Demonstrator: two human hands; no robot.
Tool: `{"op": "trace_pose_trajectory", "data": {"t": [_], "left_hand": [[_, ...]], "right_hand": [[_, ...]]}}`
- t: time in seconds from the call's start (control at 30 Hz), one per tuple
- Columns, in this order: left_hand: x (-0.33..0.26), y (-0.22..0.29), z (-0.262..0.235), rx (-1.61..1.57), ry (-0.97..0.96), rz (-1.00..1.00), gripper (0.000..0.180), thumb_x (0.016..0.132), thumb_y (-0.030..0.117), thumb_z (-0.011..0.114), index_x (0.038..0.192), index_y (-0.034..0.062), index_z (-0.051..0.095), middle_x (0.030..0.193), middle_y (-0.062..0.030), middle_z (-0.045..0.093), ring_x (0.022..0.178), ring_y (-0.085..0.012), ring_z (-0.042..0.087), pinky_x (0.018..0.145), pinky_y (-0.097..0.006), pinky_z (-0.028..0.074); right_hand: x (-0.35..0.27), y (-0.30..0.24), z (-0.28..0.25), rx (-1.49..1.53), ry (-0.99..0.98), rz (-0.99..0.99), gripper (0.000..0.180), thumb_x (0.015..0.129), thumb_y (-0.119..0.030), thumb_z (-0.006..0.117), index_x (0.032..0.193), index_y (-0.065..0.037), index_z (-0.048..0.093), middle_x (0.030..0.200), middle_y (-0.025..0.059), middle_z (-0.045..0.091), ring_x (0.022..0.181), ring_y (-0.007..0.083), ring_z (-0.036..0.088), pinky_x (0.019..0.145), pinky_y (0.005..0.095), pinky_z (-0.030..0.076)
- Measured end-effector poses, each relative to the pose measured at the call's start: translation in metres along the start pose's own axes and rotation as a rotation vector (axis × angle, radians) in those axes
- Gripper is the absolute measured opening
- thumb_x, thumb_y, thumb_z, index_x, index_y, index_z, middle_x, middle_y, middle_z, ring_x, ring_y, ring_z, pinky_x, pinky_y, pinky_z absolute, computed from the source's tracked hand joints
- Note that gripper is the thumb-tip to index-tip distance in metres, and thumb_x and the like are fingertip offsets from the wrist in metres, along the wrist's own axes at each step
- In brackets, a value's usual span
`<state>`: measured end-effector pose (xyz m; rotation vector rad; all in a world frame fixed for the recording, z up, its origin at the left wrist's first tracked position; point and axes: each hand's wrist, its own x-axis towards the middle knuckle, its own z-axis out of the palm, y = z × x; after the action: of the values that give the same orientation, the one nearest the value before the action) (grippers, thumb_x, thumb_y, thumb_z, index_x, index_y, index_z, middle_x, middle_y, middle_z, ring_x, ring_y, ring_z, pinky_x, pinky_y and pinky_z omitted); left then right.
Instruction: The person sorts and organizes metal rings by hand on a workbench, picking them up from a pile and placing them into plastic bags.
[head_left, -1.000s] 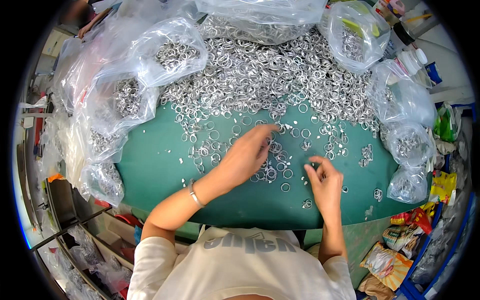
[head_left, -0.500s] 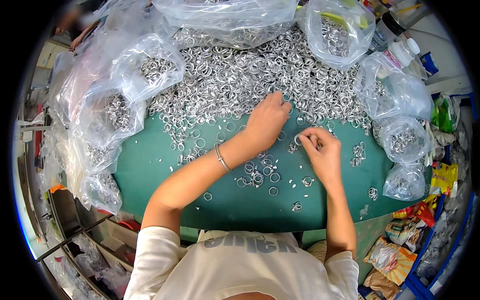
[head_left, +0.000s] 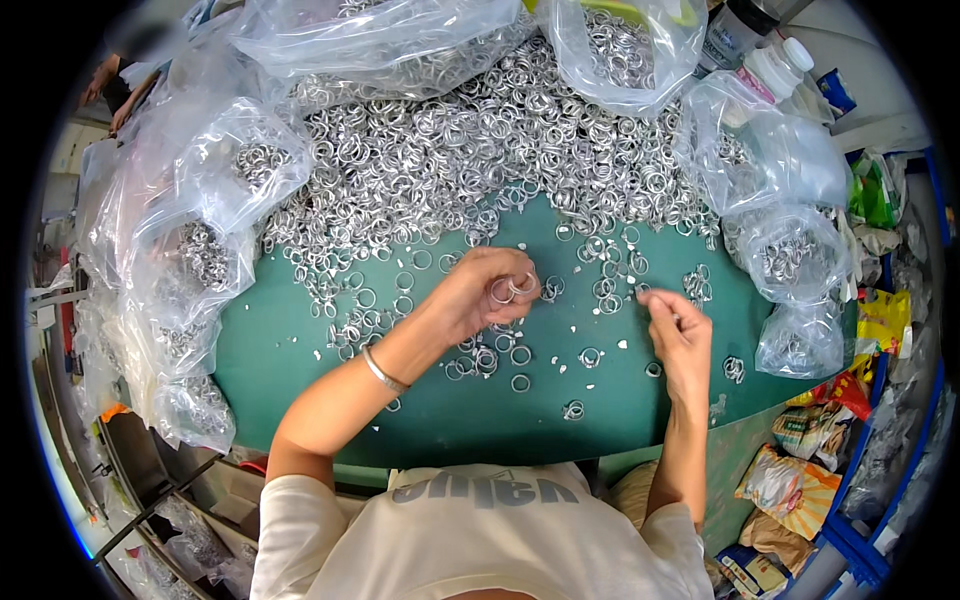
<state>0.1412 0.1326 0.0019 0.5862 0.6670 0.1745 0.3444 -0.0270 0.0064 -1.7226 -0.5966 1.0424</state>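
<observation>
Silvery metal rings (head_left: 512, 290) show at the fingers of my left hand (head_left: 482, 292), which is closed on them above the green tabletop (head_left: 480, 420). To its right, my right hand (head_left: 683, 340) has its thumb and forefinger pinched together. A tiny pale speck shows at those fingertips, too small to name. Between the hands lies a small cluster of rings (head_left: 607, 296), and scattered rings (head_left: 485, 360) lie just below my left hand. Beyond both hands spreads a large heap of loose silvery rings (head_left: 430, 160).
Clear plastic bags of rings line the left (head_left: 205, 255), the back (head_left: 400, 50) and the right (head_left: 790, 255) of the table. Jars (head_left: 775, 70) stand at the back right. Colourful packets (head_left: 790, 485) fill a blue-framed rack at right. Another person's arm (head_left: 130, 100) shows far left.
My left hand has drawn back from the heap toward me, and rings now show in its fingers. My right hand has moved right and slightly nearer, away from the ring it was pinching. The view has shifted slightly.
</observation>
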Motion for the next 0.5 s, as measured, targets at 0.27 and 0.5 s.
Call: {"op": "trace_pose_trajectory", "data": {"t": [0.27, 0.5], "left_hand": [[0.028, 0.003, 0.024, 0.164, 0.143, 0.179, 0.019, 0.085, 0.007, 0.053, 0.069, 0.0069, 0.045, 0.066, -0.0081, 0.054, 0.047, -0.0082, 0.040, 0.038, -0.022, 0.026], [0.033, -0.010, 0.024, 1.082, 0.205, 0.490, 0.011, 0.088, 0.004, 0.053, 0.097, 0.0019, 0.057, 0.073, -0.0044, 0.056, 0.061, -0.0136, 0.054, 0.056, -0.029, 0.043]], "right_hand": [[0.049, -0.005, 0.050, -0.892, 0.176, -0.673, 0.012, 0.074, -0.010, 0.069, 0.085, -0.005, 0.066, 0.059, 0.0077, 0.053, 0.048, 0.0209, 0.046, 0.046, 0.0323, 0.037], [0.019, -0.011, -0.001, 0.651, -0.179, -0.018, 0.015, 0.089, -0.010, 0.052, 0.076, -0.003, 0.053, 0.061, 0.0001, 0.041, 0.049, 0.0087, 0.036, 0.040, 0.0222, 0.030]]}}
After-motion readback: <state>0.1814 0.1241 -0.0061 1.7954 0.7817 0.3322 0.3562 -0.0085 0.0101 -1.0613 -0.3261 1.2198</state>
